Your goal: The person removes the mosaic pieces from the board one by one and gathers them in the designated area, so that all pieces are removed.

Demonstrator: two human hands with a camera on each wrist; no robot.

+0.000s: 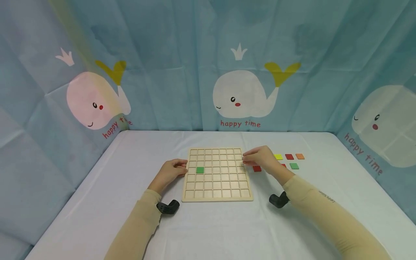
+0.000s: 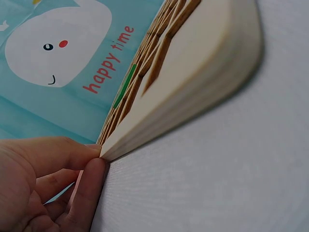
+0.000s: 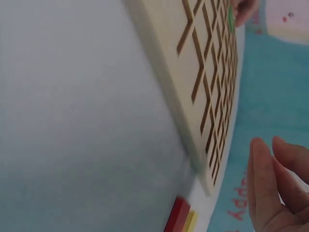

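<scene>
A pale wooden grid board [image 1: 217, 199] lies flat on the white table, with a green square tile [image 1: 200, 170] in one cell of its left part. At the board's left edge is my left hand [image 1: 169, 174], its thumb and finger pinching the rim in the left wrist view. My right hand [image 1: 264, 159] is by the board's upper right edge. Seen from the right wrist, its fingers [image 3: 263, 179] are extended, with a gap to the thumb side and nothing between them. A red tile [image 1: 257, 168] lies just below that hand.
Right of the board lie several loose tiles: a yellow tile [image 1: 278, 156], a red one, an orange tile [image 1: 300, 156] and a green tile [image 1: 294, 166] among them. My right hand partly covers the group. A blue whale-print curtain [image 1: 182, 97] stands behind the table [image 1: 214, 231].
</scene>
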